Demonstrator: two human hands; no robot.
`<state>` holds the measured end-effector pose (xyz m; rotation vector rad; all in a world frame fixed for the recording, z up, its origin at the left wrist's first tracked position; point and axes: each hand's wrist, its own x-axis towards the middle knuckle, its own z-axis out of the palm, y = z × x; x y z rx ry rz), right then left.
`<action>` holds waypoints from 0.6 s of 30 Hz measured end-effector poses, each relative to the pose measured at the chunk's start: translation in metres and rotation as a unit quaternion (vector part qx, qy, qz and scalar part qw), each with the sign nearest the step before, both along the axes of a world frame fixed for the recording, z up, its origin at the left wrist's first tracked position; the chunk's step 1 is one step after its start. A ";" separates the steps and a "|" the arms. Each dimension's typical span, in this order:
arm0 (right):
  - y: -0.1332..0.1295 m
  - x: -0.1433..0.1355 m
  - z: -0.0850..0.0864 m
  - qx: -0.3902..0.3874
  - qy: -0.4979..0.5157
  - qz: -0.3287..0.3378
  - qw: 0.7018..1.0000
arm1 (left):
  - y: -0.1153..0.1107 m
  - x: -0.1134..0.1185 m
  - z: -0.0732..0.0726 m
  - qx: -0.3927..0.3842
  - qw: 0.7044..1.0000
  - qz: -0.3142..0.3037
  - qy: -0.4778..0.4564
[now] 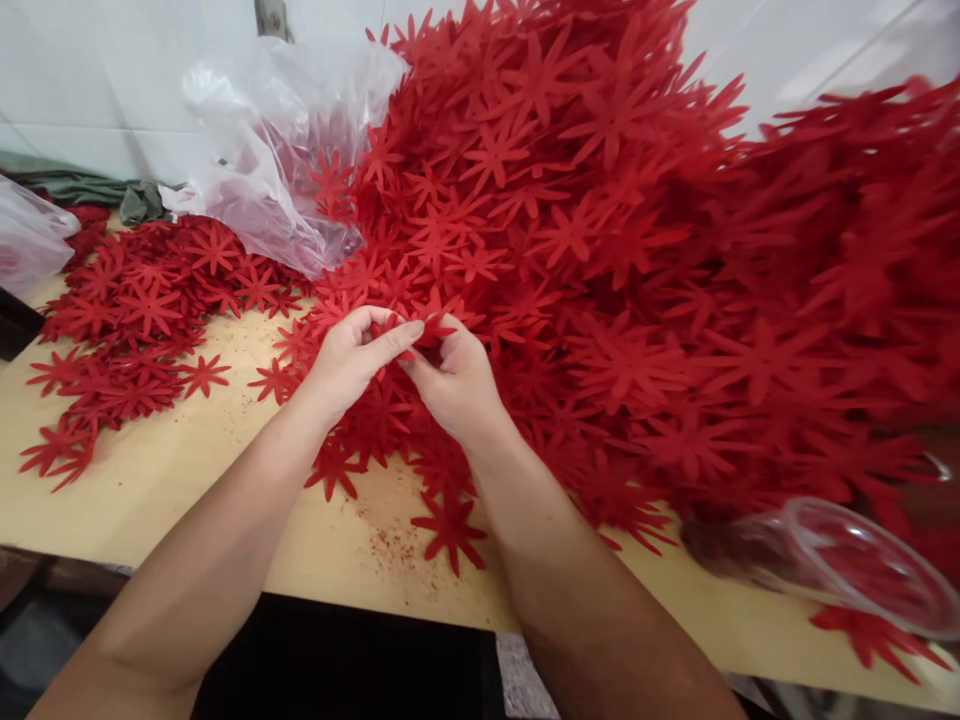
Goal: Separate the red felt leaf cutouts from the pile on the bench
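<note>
My left hand [365, 350] and my right hand [452, 375] meet in front of a large heap of red flower-shaped cutouts [570, 240]. Between my fingertips is a red flower cutout [433, 328], pinched by both hands, with part of it hidden behind the fingers. Each cutout has several narrow petals spreading from a flat centre. Just below my wrists, single cutouts lie at the heap's front edge, one red cutout [450, 530] lying near the table's edge.
A smaller pile of red cutouts [150, 300] lies at the left on the pale wooden table [180, 480]. Behind it sits a crumpled clear plastic bag [262, 190]. A clear round plastic tub [795, 560] lies tipped at the right. Red crumbs [405, 550] dot the table's front. White tiles [112, 80] stand behind.
</note>
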<state>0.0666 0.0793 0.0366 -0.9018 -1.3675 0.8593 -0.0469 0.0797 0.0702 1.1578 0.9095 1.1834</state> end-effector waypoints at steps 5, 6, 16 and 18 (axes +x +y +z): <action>-0.005 -0.002 0.001 -0.011 -0.037 0.055 0.998 | 0.010 -0.008 -0.005 0.019 0.996 0.046 0.073; -0.006 -0.002 0.002 -0.010 -0.042 0.067 0.997 | 0.011 -0.010 -0.005 0.025 0.995 0.048 0.085; -0.009 -0.002 0.005 -0.035 -0.062 0.002 0.997 | 0.014 -0.015 -0.006 0.030 0.994 0.017 0.102; -0.010 -0.003 0.007 -0.036 -0.052 -0.004 0.998 | 0.015 -0.015 -0.007 0.034 0.993 0.027 0.106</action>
